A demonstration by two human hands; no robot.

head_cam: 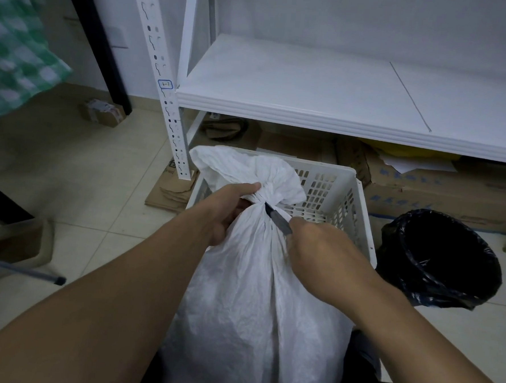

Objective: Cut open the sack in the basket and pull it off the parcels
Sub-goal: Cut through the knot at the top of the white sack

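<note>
Clamped round the gathered neck of the white sack [254,295], the left hand [230,210] has its fingers curled into the bunched cloth and its thumb laid across the tie. The right hand [322,254] is wrapped round a dark knife [277,219], and the tip sits right at the tie, just beside that left thumb. The sack stands in the white slotted basket [360,215], its bulk hanging below the grip and its ruffled mouth flaring beyond it. I cannot see the parcels; I take them to be inside.

From where I sit, the worry is how near the blade is to the holding hand. If the tie gives way all at once, the edge could run on into the left fingers or thumb. A push angled down from the grip could go through the cloth and nick whatever is packed under it. The sack rises well above the basket's rim and leans toward me, so once the neck is released it may slump or tip out on the near side. A black-lined bin [440,259] stands off to the right of the knife hand, near enough for an elbow to knock
</note>
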